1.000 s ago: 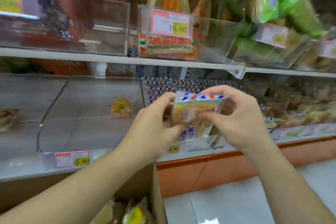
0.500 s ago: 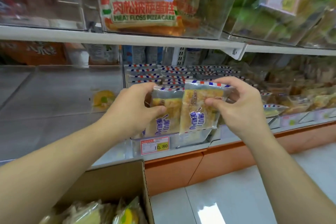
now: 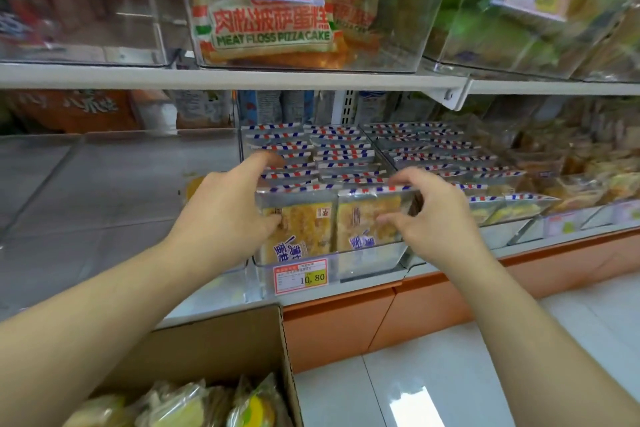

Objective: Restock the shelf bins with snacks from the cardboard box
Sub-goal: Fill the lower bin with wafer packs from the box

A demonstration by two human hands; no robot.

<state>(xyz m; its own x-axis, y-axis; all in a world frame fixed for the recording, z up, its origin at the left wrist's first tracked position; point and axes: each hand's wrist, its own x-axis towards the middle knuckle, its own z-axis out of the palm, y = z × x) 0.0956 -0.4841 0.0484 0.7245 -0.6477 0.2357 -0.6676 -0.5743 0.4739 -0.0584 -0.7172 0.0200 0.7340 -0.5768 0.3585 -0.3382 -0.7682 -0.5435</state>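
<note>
white metal shelving, orange base panel, glossy white floor tiles reflecting overhead light

You see two clear snack packets, the left packet and the right packet, standing upright side by side at the front of the clear shelf bin. Each shows yellow cake, blue writing and a red-blue striped top edge. The cardboard box stands below the bin, open, with yellow-green packets inside.
</note>
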